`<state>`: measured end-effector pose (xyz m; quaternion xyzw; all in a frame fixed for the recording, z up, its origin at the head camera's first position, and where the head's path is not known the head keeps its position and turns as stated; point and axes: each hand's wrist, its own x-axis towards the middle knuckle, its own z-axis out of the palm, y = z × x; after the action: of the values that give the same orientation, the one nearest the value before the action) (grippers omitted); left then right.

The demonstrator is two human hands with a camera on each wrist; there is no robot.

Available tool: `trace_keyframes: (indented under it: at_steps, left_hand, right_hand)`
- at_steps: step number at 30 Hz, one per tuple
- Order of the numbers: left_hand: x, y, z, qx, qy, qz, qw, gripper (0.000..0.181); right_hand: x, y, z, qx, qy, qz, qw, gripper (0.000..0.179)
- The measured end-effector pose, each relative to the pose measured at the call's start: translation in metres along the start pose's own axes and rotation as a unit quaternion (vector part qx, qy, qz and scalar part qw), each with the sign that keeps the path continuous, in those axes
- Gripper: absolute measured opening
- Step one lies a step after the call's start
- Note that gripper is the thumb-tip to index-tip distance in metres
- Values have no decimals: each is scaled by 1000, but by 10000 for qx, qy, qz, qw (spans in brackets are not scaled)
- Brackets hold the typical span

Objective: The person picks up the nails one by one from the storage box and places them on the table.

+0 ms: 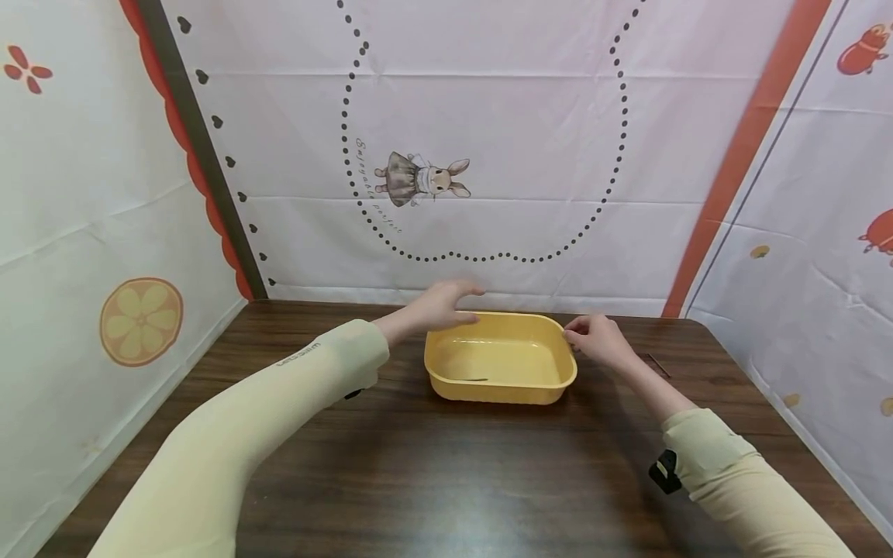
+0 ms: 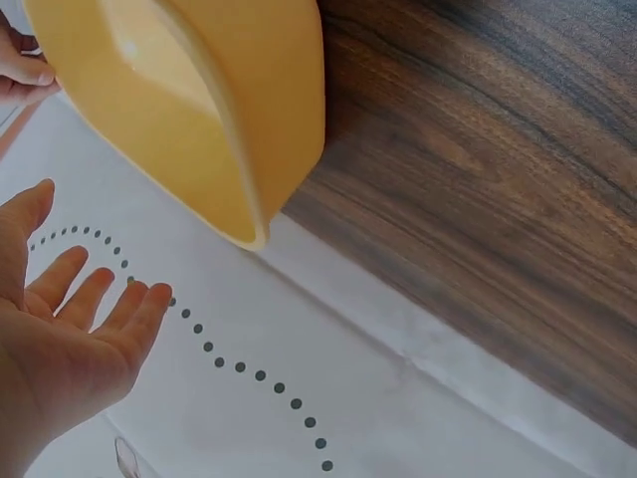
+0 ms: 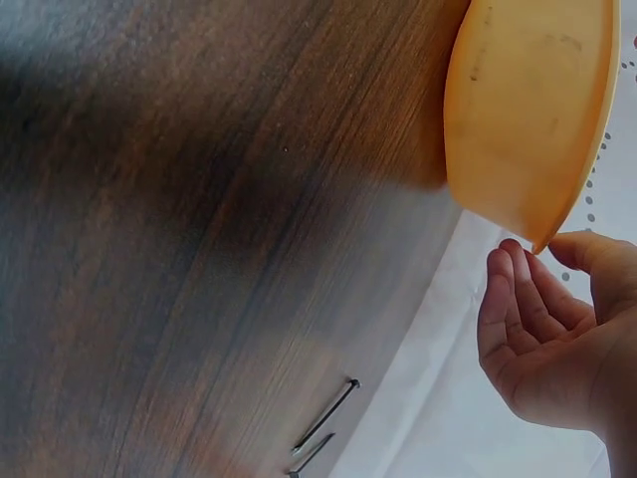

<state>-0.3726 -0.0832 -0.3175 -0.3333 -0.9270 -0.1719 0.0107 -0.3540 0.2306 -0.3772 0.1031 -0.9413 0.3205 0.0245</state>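
Observation:
A yellow plastic basin [image 1: 502, 391] stands on the dark wooden table towards its far edge. At its right side my right hand [image 1: 598, 341] pinches the rim between thumb and fingertips; the right wrist view shows the thumb on one side of the basin's corner [image 3: 528, 119] and the fingers on the other. My left hand [image 1: 439, 308] hovers by the far left corner, fingers spread and holding nothing. In the left wrist view the left palm [image 2: 70, 358] is apart from the basin wall [image 2: 284, 90]. A thin dark stick-like piece [image 1: 477, 379] lies inside the basin near the front wall.
Right of the basin, two thin dark metal rods [image 3: 326, 415] lie on the table [image 1: 446, 480] near its far edge. A white printed cloth [image 1: 488, 155] hangs behind the table, with more cloth along both sides.

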Motion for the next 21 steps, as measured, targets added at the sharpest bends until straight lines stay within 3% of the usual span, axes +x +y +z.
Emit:
trace_keyframes:
  at_steps: [8, 16, 21]
  left_hand:
    - [1, 7, 11, -116, -240, 224, 9994, 48]
    - [2, 11, 27, -209, -959, 229, 9949, 48]
    - [0, 12, 39, -457, -1205, 362, 9910, 46]
  right_hand:
    - [1, 1, 2, 66, 44, 28, 10000, 27]
    - [-1, 0, 3, 153, 98, 87, 9998, 28]
    - [-1, 1, 4, 247, 136, 136, 9995, 28]
